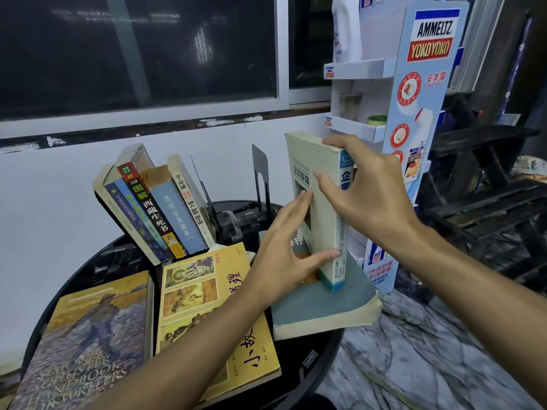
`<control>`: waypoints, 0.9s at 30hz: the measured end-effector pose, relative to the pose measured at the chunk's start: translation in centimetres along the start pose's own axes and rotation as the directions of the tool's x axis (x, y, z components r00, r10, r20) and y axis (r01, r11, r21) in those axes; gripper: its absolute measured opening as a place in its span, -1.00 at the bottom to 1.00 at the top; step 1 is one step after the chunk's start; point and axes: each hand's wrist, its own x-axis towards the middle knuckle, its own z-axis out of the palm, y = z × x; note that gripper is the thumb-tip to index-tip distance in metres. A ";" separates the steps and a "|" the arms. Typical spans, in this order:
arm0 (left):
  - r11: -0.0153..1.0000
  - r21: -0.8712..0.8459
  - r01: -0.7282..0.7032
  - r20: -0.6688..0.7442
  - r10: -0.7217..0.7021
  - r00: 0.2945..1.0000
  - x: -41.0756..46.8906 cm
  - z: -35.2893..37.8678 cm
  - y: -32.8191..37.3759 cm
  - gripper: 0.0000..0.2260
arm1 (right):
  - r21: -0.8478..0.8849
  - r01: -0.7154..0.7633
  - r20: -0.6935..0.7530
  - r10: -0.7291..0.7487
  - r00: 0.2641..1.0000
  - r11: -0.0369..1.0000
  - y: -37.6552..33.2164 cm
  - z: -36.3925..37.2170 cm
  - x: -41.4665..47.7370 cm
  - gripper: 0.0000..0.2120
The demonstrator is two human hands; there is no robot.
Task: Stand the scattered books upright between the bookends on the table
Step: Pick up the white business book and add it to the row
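Both forearms come in from the bottom, crossing over books lying flat at the near edge of the round black table [322, 362]; a writers' handbook [88, 335] sits at the near left, a yellow paperback [207, 297] just right of it, partly under the left arm; over at the right edge a thick teal book [334, 306] lies flat and hangs a bit past the rim; standing upright on top of it is a pale book with a blue spine [318, 196]; right hand [367, 193] grips it up top, fingers curled over the top edge and spine; left hand [287, 247] is open, pressed flat on the front cover, thumb down near the bottom; further back, a row of five or so books [154, 208] leans left toward the wall side; a black bookend [260, 176] stands between that row and the held book, with a gap on both sides.
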 end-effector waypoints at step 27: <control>0.607 0.743 0.282 -0.088 -0.330 0.940 5.8 -19.0 -5.5 -0.29 | 0.100 0.028 0.109 -0.038 0.993 0.995 -5.5 11.5 8.4 -0.72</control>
